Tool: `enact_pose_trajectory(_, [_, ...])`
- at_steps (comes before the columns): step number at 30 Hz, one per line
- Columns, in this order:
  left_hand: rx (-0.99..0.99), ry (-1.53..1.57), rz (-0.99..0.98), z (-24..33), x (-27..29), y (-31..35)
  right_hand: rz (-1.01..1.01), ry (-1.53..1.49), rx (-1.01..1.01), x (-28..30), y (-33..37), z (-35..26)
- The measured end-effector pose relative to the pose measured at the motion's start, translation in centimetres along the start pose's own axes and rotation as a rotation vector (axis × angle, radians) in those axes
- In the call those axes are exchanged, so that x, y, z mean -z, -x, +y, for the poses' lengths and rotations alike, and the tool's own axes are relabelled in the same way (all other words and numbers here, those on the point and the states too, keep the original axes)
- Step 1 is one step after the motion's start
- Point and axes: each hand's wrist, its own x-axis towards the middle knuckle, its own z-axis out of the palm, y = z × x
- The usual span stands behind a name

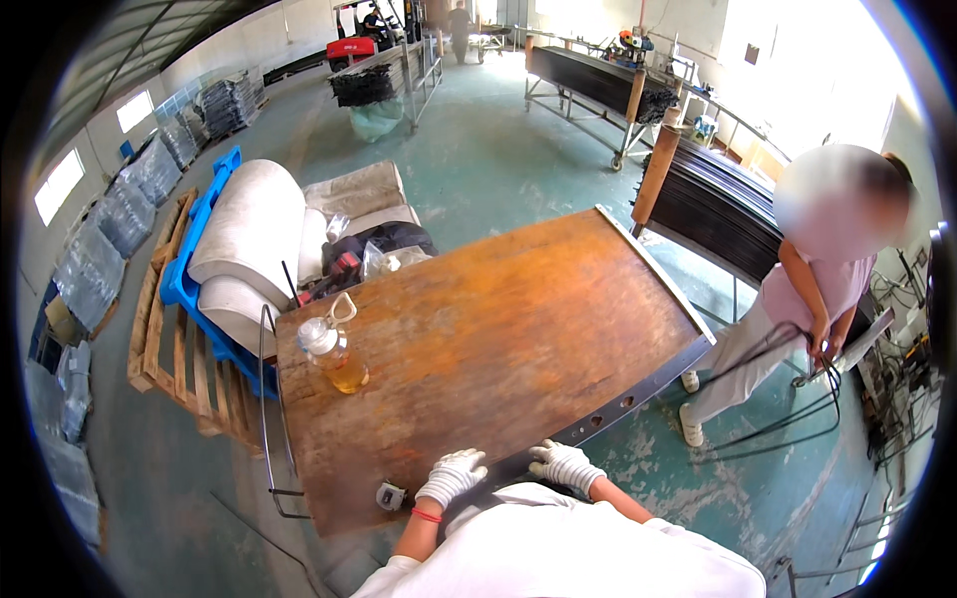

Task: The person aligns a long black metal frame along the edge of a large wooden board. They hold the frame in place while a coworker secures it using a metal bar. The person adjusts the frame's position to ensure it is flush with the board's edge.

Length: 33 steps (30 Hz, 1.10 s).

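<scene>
A long dark metal bar [600, 417] with several cut-out holes lies along the near edge of a worn brown wooden table [498, 299]. My left hand [455, 476], in a white knitted glove with a red band at the wrist, closes over the bar's left part. Farther right, my right hand [564, 466], gloved alike, also grips it, its fingers pointing left. My body hides the underside of both grips. Beside my left hand sits a tape measure [391, 495]. A clear jug [339, 359] with amber liquid and a white lid stands at the table's left.
To the right, a person [797, 309] holds thin dark cables or rods. Behind them, racks [713, 204] carry long black profiles. Large pale rolls [244, 224] rest on a blue pallet at left. A bent metal rod frame [267, 419] stands by the table's left edge.
</scene>
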Motion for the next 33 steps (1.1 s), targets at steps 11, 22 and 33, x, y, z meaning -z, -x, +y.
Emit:
enact_pose_trajectory(11, [-0.026,0.009,0.014,-2.1,0.0,1.7,-0.038,-0.063,-0.065,-1.6,0.2,-2.6])
enact_pose_trajectory(22, [-0.147,-0.088,-0.184,-2.3,0.2,1.7,0.041,-0.099,-0.159,-5.6,1.9,-3.4])
enact_pose_trajectory(33, [-0.274,-0.175,-0.129,-1.5,-0.8,-0.1,0.219,-0.147,-0.281,-5.5,4.8,-4.5])
